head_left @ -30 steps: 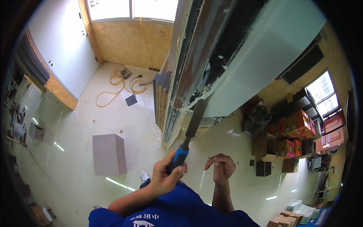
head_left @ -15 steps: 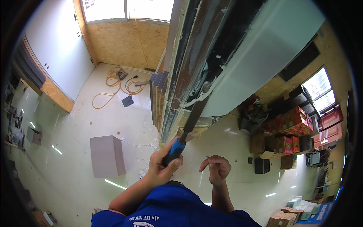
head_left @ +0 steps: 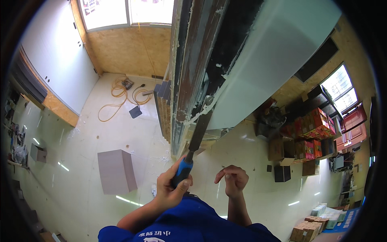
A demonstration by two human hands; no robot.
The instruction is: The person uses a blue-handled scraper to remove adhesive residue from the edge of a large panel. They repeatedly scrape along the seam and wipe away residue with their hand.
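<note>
My left hand grips the blue and black handle of a long flat scraper. Its dark blade points up and away from me. The tip rests in the seam where whitish sealant runs between a dark, rust-stained frame and a pale white panel. To the right of the handle, my right hand hovers with its fingers curled inward and nothing in it, touching neither the tool nor the frame. Both blue-sleeved forearms come in from the lower edge.
Far below on the pale floor stand a grey box, coiled orange cable and a small black box. Stacked colourful cartons line the right side. A chipboard wall with windows closes the far end.
The scraper and my left hand have slid a little further up along the seam. My right hand stays curled beside it, nearly unmoved.
</note>
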